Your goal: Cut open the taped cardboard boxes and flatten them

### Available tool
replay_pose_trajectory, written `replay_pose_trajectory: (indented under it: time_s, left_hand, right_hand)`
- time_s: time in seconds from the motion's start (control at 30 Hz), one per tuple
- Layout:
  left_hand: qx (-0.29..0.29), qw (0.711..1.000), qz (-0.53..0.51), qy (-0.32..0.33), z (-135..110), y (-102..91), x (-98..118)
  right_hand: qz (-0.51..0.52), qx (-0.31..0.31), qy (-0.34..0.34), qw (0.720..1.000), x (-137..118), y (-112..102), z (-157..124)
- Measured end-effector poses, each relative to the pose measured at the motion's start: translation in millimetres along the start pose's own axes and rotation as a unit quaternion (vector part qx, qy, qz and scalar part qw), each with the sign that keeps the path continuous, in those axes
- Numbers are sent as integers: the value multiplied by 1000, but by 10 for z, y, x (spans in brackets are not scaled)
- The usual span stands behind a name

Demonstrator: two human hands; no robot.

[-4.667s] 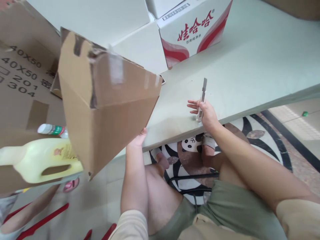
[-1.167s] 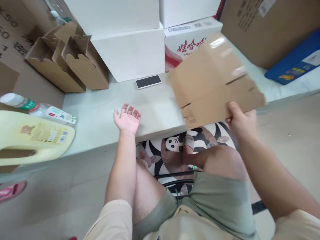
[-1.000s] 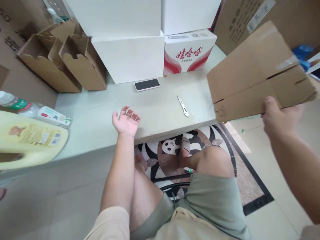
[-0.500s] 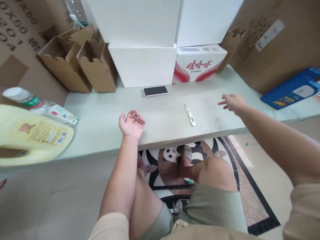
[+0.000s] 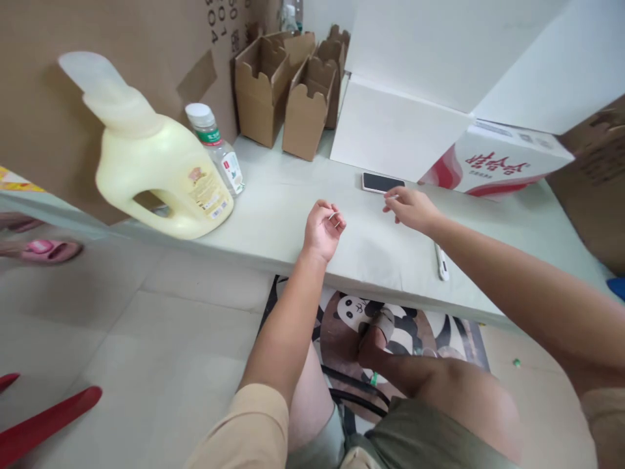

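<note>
My left hand point(image 5: 322, 228) rests back-down on the pale green table point(image 5: 273, 221), its fingers curled loosely over the palm with nothing visible in them. My right hand point(image 5: 409, 207) reaches across the table palm down with its fingers stretched out. Its fingertips are just short of a black phone point(image 5: 382, 183) that lies flat. A white utility knife point(image 5: 441, 260) lies on the table under my right forearm, near the front edge.
A large yellow jug point(image 5: 161, 176) and a small clear bottle point(image 5: 217, 146) stand at the left. Open brown cartons point(image 5: 288, 91) sit at the back. White boxes point(image 5: 395, 124) and a red-and-white box point(image 5: 493, 166) stand behind the phone. Big cardboard sheets stand on both sides.
My right hand carried a flattened carton off to the right, let it go, then came back left toward the phone. My left hand's fingers have curled in. My view has swung left.
</note>
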State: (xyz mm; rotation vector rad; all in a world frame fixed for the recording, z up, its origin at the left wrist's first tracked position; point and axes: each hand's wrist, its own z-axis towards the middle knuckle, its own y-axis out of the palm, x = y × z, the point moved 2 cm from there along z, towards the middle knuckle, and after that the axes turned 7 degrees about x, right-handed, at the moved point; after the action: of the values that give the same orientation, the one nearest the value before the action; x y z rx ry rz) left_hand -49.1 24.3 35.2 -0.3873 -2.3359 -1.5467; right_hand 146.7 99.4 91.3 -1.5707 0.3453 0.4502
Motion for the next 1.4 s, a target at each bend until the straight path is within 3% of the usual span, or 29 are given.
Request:
replay_pose_trajectory:
  time_s: [0.17,0.33,0.43,0.57,0.67,0.73,0.8,0.87,0.93,1.0,1.1,1.17,1.23,1.3,1.4]
  left_hand:
    - [-22,999,-30,10,67,-62,190]
    - [-28,998,-49,-1,128,-74,317]
    - [-27,998,-52,-1,153,-65,344]
    - [-27,999,-33,3,165,-43,315]
    - [-17,999,12,39,185,-63,291]
    - [59,988,47,132,209,-136,334]
    - [197,940,75,269,207,-244,434]
    - [272,890,79,357,176,-314,529]
    - [229,886,74,397,134,-297,581]
    - [130,904,97,395,69,-195,549]
    - [-30,943,163,289,-30,39,299]
    - [-111,950,219,195,-74,180,47]
    - [-164,936,278,143,-91,275,-193]
    - [-175,919,322,143,-80,324,-365]
    - [-131,910,334,207,-38,352,-465]
  right_hand:
    - [-14,10,-89,996,-884,386,756]
    - [5,72,-152,986,-1671,447,1334]
    - [-1,82,-114,990,-1921,438,1548]
    - [-7,56,-60,997,-1933,508,1645]
    - [10,92,-101,991,-1796,524,1522]
    - [13,111,-128,985,-1613,474,1306]
    - [11,124,-137,983,-1322,357,960]
    - [24,148,-127,980,-912,186,487]
    - [52,200,-130,970,-434,9,-63]
    - [91,267,-136,950,41,-111,-601]
    - [175,286,-99,937,593,-94,-1167]
    - [261,275,-19,925,836,1,-1335]
    - [337,275,60,898,1009,94,-1379]
    - [384,281,84,876,1143,153,-1363]
    - [430,282,35,857,1307,186,-1322]
